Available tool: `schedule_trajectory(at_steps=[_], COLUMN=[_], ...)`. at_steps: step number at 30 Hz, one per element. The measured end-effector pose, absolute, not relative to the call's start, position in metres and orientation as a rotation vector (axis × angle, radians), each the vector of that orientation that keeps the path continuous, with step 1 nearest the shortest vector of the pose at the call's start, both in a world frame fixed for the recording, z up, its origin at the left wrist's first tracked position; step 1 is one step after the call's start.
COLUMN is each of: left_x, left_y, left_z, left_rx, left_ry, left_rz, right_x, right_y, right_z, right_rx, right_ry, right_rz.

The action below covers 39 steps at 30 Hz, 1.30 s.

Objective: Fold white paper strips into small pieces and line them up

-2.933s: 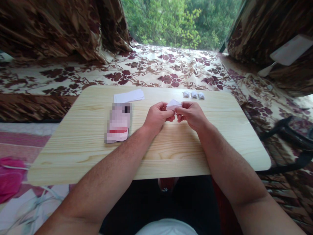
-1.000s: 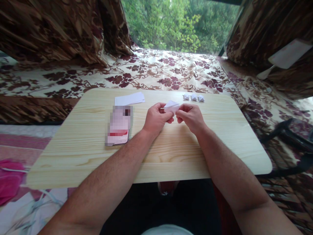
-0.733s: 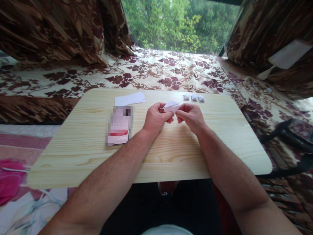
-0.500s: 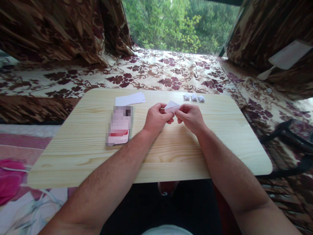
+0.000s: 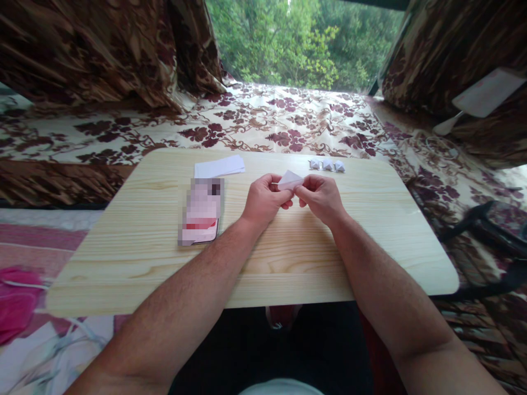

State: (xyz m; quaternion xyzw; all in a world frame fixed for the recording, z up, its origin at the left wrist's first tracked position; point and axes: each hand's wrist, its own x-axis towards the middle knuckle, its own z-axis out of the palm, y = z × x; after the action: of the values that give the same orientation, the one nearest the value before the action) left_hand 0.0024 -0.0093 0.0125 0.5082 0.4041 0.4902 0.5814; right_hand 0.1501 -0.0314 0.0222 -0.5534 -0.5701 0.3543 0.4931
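Between my hands, just above the far half of the table, is a small folded piece of white paper [image 5: 290, 180] with a pointed top. My left hand [image 5: 264, 197] pinches its left side with the thumb in front. At its lower right corner, the thumb and fingers of my right hand [image 5: 319, 196] are closed on it. Beyond my right hand, three small folded paper pieces [image 5: 328, 164] stand in a row. A stack of white paper strips [image 5: 219, 166] lies at the far left of my hands.
A phone [image 5: 201, 211], partly blurred out, lies on the light wooden table [image 5: 123, 247] left of my left forearm. Behind the table is a ledge with floral cloth [image 5: 284, 118] below a window. A dark chair-like frame [image 5: 489, 230] stands at the right.
The folded paper has tilted very slightly between my fingers. Both hands keep nearly the same place and grip.
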Motion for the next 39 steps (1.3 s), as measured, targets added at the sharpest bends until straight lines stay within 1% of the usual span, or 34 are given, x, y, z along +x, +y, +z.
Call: schedule_trajectory(at_steps=[9,19,30,39], left_x=[0.0039,0.0050,0.0042,0.0041], left_y=[-0.0107,-0.0139,-0.0133,-0.0148], left_z=[0.0135,0.0134,0.0129,0.0145], left_rx=[1.190,1.250,1.307,1.315], left_ry=[0.958,0.919,0.950,0.956], left_rz=[1.144,1.140,1.158,1.158], right_x=[0.1509,0.1506,0.1497,0.1495], right_y=[-0.0303,-0.0270,-0.0288,-0.0280], right_z=[0.0227,0.0187,0.0200,0.0183], right_rx=[-1.358,-1.247,-1.263,-1.299], right_ry=[-1.415,-1.251,-1.319,-1.373], right_rz=[0.876,1.027,0.918,0.910])
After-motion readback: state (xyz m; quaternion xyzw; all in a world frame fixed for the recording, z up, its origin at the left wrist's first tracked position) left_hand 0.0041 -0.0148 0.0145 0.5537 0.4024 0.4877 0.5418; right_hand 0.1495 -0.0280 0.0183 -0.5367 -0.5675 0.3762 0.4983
